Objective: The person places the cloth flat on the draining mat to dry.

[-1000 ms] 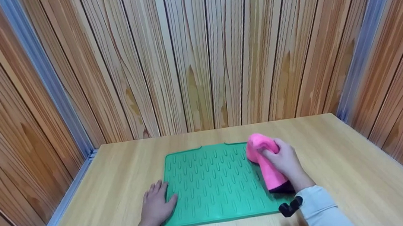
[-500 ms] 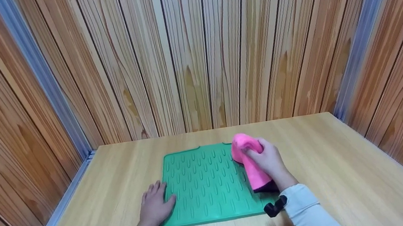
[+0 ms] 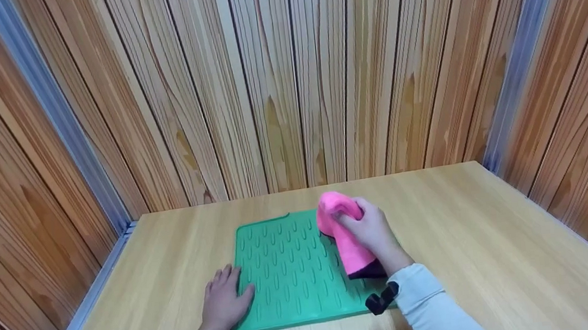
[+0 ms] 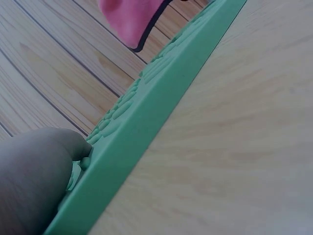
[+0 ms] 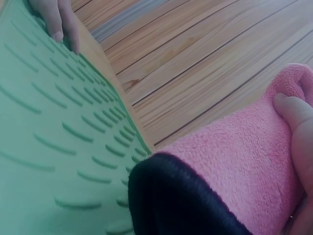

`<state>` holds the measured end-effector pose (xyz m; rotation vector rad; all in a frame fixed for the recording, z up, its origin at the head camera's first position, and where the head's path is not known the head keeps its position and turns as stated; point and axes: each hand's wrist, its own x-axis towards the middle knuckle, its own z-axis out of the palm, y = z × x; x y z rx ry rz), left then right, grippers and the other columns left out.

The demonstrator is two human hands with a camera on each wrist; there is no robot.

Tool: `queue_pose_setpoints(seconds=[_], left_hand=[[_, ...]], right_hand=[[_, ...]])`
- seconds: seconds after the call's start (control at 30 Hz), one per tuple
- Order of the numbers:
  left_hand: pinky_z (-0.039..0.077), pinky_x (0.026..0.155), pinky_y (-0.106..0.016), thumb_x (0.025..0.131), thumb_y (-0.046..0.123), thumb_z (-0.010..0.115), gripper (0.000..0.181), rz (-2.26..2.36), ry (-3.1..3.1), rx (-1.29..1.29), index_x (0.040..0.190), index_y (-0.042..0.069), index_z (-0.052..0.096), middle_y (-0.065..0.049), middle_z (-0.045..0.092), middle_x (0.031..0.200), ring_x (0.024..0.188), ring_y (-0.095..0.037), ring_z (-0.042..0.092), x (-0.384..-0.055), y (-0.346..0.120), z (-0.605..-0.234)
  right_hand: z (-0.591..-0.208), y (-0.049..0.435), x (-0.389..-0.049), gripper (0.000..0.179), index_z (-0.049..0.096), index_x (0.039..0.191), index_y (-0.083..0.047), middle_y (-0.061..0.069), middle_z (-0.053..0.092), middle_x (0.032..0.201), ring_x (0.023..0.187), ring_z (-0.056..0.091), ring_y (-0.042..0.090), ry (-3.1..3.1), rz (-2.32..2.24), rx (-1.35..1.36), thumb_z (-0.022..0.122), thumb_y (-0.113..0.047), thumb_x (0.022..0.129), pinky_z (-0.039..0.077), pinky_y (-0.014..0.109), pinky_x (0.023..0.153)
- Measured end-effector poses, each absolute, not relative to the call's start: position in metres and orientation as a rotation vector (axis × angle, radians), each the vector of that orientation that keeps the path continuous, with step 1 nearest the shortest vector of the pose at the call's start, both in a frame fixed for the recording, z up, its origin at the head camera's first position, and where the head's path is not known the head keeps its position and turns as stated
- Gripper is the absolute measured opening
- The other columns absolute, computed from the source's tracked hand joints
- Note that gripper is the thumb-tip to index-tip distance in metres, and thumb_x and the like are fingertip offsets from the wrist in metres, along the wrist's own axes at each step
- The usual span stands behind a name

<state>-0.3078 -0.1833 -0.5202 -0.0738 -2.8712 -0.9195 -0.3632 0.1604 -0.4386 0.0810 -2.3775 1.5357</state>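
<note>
A green mat (image 3: 284,275) with raised oval ridges lies on the table. My left hand (image 3: 223,301) rests at its left edge, fingers spread, and the thumb (image 4: 44,166) lies over the rim in the left wrist view. My right hand (image 3: 374,230) grips a bunched pink cloth (image 3: 351,251) with dark edging, thumb pressed into its fold. The cloth is over the mat's right half and hides part of it. In the left wrist view a hanging corner of the cloth (image 4: 132,24) is apart from the mat. Its dark-edged opening (image 5: 171,196) faces the right wrist camera.
The wooden table (image 3: 455,246) extends on both sides of the mat. Wood-plank walls (image 3: 285,78) stand behind and at both sides, with metal posts (image 3: 65,123) in the corners. A black strap piece (image 3: 382,299) sticks out from each wrist.
My right hand has moved left across the mat with the pink cloth in its grip. The left hand has stayed at the mat's left edge. The head view has shifted slightly.
</note>
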Motion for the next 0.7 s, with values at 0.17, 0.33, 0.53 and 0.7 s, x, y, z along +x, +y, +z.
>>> queue_pose_setpoints(seconds=[0.17,0.33,0.53,0.7], left_hand=[[0.022,0.139,-0.075,0.107,0.035,0.066,0.070,-0.919,-2.877,-0.073,0.163,-0.005,0.053,-0.035,0.042,0.175,0.167,-0.060,0.032,-0.307,-0.183,-0.520],[0.020,0.139,-0.075,0.107,0.036,0.065,0.071,-0.929,-2.881,-0.074,0.163,-0.005,0.052,-0.035,0.041,0.176,0.168,-0.060,0.030,-0.307,-0.183,-0.520],[0.020,0.139,-0.075,0.108,0.035,0.065,0.070,-0.937,-2.879,-0.073,0.164,-0.005,0.052,-0.035,0.041,0.176,0.168,-0.060,0.029,-0.309,-0.185,-0.522],[0.019,0.140,-0.075,0.108,0.035,0.065,0.069,-0.950,-2.868,-0.076,0.163,-0.005,0.052,-0.035,0.041,0.176,0.169,-0.059,0.029,-0.309,-0.185,-0.523]], right_hand=[[-0.437,0.149,-0.366,0.043,0.075,0.133,-0.001,0.020,0.081,0.128,0.109,0.073,0.026,-2.362,1.555,0.087,0.084,-0.031,0.103,0.058,0.033,0.094],[-0.436,0.138,-0.367,0.042,0.075,0.132,-0.002,0.019,0.080,0.125,0.105,0.072,0.025,-2.358,1.590,0.092,0.084,-0.031,0.104,0.057,0.031,0.091],[-0.435,0.123,-0.365,0.038,0.076,0.126,-0.002,0.017,0.080,0.118,0.100,0.071,0.022,-2.354,1.601,0.111,0.085,-0.031,0.103,0.057,0.030,0.088],[-0.434,0.110,-0.362,0.041,0.076,0.128,-0.003,0.016,0.081,0.119,0.100,0.072,0.022,-2.360,1.621,0.127,0.085,-0.034,0.103,0.059,0.031,0.089]])
